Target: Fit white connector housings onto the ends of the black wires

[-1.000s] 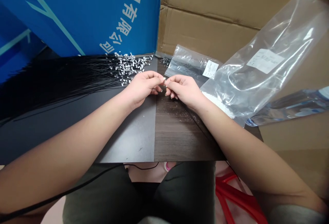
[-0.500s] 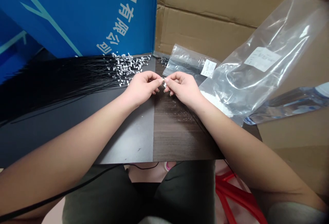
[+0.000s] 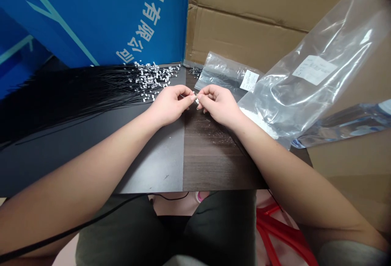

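My left hand and my right hand meet above the table's middle, fingertips pinched together. Between them is a tiny white connector. My right fingers grip it, and a thin black wire runs into it from my left fingers. Its exact seating is too small to tell. Left of my hands, a long fan of black wires spreads across the dark table top. Their far ends carry a mass of small white connectors.
Clear plastic bags lie to the right: a smaller one and a large labelled one. A clear bottle lies beyond them. Cardboard and a blue printed board stand behind. A black cable crosses my lap.
My hands stay pinched together at the centre, with only slight finger movement. The view has shifted slightly; the wires and bags have not visibly moved.
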Motion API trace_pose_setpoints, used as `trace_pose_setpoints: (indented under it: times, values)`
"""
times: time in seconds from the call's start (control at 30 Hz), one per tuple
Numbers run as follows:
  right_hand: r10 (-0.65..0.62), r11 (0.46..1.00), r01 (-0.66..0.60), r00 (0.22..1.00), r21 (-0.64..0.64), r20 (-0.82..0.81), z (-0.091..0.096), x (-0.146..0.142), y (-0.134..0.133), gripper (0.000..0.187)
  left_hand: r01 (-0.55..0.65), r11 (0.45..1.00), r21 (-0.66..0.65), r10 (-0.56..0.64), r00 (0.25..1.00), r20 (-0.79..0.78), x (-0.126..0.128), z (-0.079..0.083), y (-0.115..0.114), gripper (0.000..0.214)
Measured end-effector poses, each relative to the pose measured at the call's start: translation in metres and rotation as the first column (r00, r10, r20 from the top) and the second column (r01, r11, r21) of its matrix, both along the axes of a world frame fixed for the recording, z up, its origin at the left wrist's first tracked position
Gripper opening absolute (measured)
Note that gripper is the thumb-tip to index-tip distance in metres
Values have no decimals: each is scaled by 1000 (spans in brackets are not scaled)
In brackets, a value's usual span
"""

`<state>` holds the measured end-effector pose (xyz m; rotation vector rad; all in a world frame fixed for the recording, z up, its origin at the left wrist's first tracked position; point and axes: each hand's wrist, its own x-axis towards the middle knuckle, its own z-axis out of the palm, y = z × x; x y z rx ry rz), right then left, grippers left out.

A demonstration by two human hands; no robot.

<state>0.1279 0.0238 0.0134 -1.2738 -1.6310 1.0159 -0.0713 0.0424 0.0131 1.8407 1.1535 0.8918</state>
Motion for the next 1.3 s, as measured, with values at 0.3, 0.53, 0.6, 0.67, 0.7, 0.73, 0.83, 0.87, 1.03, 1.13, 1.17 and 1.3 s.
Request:
trace_pose_setpoints:
  times: [0.3,0.53,0.6,0.67,0.7,0.73,0.83,0.87,1.03,1.13,1.17,1.3]
  values:
    - [17,995,-31,990,-99,-141,5,-1,0,15,43,997,-60,-42,999,23,-2,8,-1,19]
    - [23,990,-54,975,-134,-221,6,1,0,15,57,983,-172,-34,990,136,-2,11,0,14]
    - [25,989,-54,978,-138,-205,7,0,-1,14,81,984,-161,-62,991,121,-2,11,0,15]
    - [25,989,-50,984,-139,-174,9,0,-1,13,87,986,-142,-74,992,97,-3,10,0,16]
    - [25,990,-46,988,-137,-155,9,0,-1,13,84,988,-133,-73,994,86,-3,10,0,17]
    - [22,990,-41,990,-133,-137,9,-1,-1,14,80,989,-127,-71,995,75,-2,9,0,18]
    - [6,993,-18,994,-116,-106,10,-3,-2,15,59,991,-120,-51,997,65,0,7,-1,19]
    - [-1,994,-11,994,-113,-106,9,-3,-2,15,49,992,-120,-41,997,69,1,6,-1,18]
    - [-20,992,5,993,-124,-120,7,-5,-3,16,15,992,-129,1,993,119,4,3,-2,13]
    - [-10,992,-9,988,-123,-153,7,-5,-3,16,14,987,-157,14,984,175,5,4,-2,9]
    - [-11,992,-11,985,-125,-174,8,-5,-3,17,8,985,-171,27,979,200,5,5,-2,7]
    - [-24,987,-18,964,-158,-264,12,-4,-3,18,-4,962,-272,102,933,345,5,8,-1,2]
